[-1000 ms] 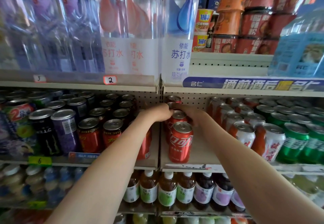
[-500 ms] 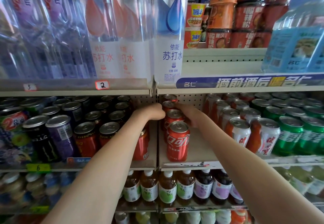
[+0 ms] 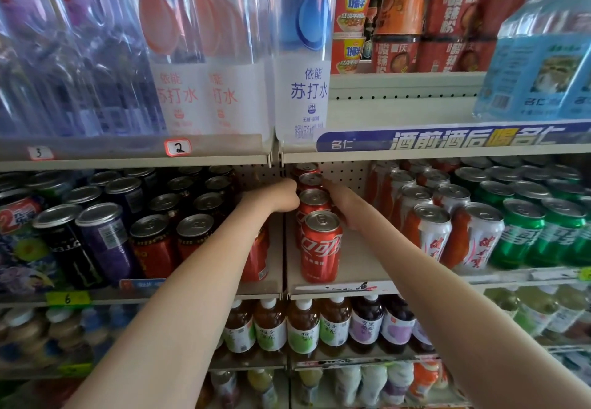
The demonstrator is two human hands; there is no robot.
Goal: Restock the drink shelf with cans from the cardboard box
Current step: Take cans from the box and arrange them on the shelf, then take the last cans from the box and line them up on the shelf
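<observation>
Left hand (image 3: 277, 198) curled, pressed to the left side of the red can row (image 3: 315, 203) on the shelf (image 3: 358, 285). Right hand (image 3: 343, 203) flat against its right side; fingers hidden, neither grip clear

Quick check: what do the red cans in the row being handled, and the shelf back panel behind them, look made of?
Red cans: likely aluminium, with brushed silver pull-tab lids and glossy printed red sides. Back panel: probably painted metal pegboard, matte cream with regular punched holes.
</observation>
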